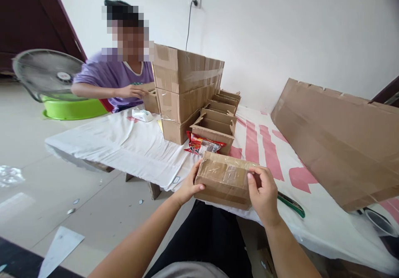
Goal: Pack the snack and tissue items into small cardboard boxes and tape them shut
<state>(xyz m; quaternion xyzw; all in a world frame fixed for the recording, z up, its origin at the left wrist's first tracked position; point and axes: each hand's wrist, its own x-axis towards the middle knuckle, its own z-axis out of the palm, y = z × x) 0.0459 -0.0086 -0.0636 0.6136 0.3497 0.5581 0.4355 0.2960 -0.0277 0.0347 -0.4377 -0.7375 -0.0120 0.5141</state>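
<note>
A small taped cardboard box (pixel 225 177) rests at the near edge of the white-covered table (pixel 131 145). My left hand (pixel 188 186) grips its left end, thumb on the front face. My right hand (pixel 263 193) clasps its right end, fingers curled over the top. A red snack packet (pixel 202 143) lies just behind the box, in front of a row of open small cartons (pixel 215 126).
A stack of taped cartons (pixel 183 91) stands mid-table. Large flattened cardboard (pixel 336 136) leans at the right. A green-handled tool (pixel 291 204) lies by my right hand. Across the table a person in a purple shirt (pixel 115 76) handles a box; a white tape dispenser (pixel 142 114), fan (pixel 46 74) and green basin (pixel 73 108) are nearby.
</note>
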